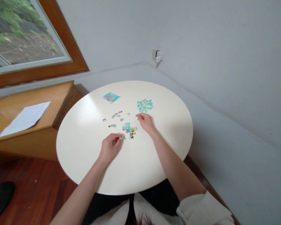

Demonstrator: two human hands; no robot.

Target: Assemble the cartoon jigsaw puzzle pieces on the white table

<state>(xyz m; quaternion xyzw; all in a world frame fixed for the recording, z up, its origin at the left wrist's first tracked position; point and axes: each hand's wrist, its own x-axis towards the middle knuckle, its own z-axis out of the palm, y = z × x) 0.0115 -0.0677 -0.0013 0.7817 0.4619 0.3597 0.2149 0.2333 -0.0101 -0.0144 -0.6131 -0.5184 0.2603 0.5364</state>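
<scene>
Touching yellowish puzzle pieces with curled fingers of the left hand, between seven and eight o'clock of the partly joined puzzle; cannot tell if gripping. Bunching fingers of the right hand toward one o'clock, near teal pieces on the tabletop; cannot tell if around anything.

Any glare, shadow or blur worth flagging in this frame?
Head view throughout: pale glare on the left side of the table; faint, soft shadow beside the left hand; small teal puzzle pieces look soft, outlines running together; greenery outside also blurred.
</scene>
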